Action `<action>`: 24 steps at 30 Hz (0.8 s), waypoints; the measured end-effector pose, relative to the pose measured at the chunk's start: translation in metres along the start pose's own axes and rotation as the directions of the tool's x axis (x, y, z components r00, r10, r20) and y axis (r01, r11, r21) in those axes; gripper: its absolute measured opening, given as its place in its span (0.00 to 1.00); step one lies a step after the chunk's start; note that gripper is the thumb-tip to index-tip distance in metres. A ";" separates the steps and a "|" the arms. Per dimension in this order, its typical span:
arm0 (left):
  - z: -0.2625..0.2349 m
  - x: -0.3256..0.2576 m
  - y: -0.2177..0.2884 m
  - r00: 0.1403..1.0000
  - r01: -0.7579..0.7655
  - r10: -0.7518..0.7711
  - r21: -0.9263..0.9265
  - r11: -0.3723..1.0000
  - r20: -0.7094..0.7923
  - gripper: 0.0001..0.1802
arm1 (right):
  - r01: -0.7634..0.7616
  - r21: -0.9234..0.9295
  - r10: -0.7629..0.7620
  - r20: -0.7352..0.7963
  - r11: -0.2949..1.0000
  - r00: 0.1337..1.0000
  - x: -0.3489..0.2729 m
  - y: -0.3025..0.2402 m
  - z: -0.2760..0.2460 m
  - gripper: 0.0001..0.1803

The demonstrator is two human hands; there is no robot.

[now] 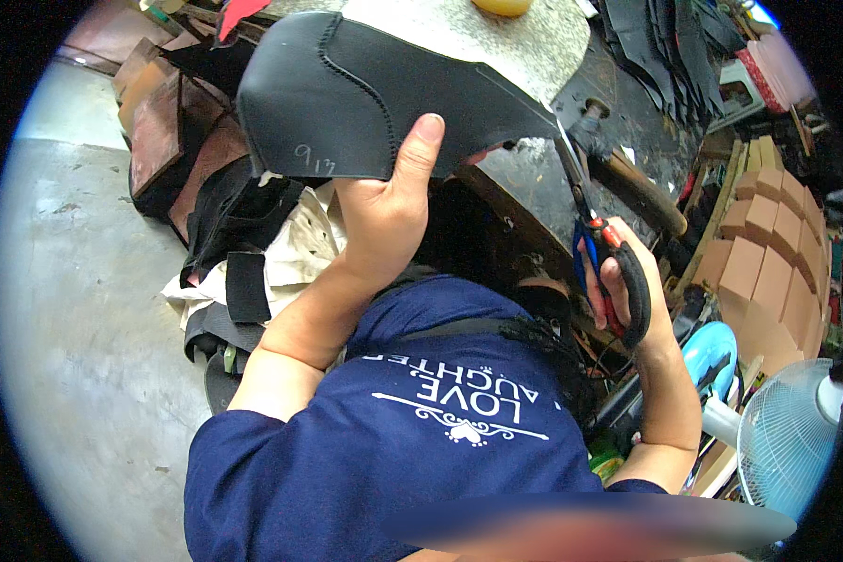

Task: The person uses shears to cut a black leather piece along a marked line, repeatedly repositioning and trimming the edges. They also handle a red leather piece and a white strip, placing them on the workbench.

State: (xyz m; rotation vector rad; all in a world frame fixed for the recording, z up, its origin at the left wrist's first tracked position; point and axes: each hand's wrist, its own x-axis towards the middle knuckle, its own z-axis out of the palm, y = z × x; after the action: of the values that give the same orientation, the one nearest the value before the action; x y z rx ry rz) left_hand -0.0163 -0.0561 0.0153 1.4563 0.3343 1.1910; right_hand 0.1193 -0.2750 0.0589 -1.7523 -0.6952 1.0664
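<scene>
My left hand [393,211] holds up a black leather shoe upper [309,94] by its lower edge, the thumb pressed on the front face and the fingers hidden behind. A stitched, curved seam crosses the upper, which narrows to a point at the right. My right hand [654,295] is wrapped round the handles of a pair of scissors [583,197] with red, blue and black grips. The blades point up, their tips beside the pointed end of the upper. Whether the blades touch the leather I cannot tell.
Behind the upper lies a pale speckled slab [525,47] with a yellow round thing [502,7] on it. Black leather pieces [651,47] lie at far right. Stacked tan blocks [768,234] and a fan [787,426] stand right; brownish sheets [155,140] and cream cloth [309,239] lie left.
</scene>
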 end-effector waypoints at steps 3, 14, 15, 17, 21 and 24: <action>0.000 0.002 0.004 1.000 0.007 -0.007 -0.069 0.998 -0.006 0.14 | -0.014 0.018 0.014 0.000 1.000 1.000 0.006 0.002 -0.004 0.44; -0.025 0.045 0.022 0.868 0.425 -0.390 -0.053 0.904 0.307 0.12 | -0.025 0.137 -0.011 0.257 0.990 0.966 0.009 -0.021 -0.024 0.48; -0.030 0.049 0.021 0.846 0.440 -0.400 -0.040 0.897 0.352 0.14 | -0.035 0.106 0.006 0.259 0.994 0.966 0.008 -0.021 -0.023 0.48; -0.037 0.053 0.021 0.798 0.528 -0.521 0.065 0.847 0.302 0.18 | -0.039 0.065 0.021 0.258 0.997 0.966 0.006 -0.021 -0.020 0.48; -0.037 0.052 0.016 0.782 0.540 -0.455 -0.098 0.836 0.425 0.22 | -0.118 0.075 0.092 0.282 0.990 0.955 0.003 -0.019 -0.018 0.43; -0.036 0.052 0.014 0.765 0.607 -0.487 -0.219 0.764 0.421 0.22 | -0.163 0.052 0.144 0.258 0.985 0.955 0.001 -0.020 -0.019 0.43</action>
State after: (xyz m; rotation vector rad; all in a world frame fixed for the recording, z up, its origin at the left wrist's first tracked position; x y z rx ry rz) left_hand -0.0275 0.0002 0.0448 1.1076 0.2735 0.4615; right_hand 0.1367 -0.2740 0.0797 -1.6439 -0.6742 1.4240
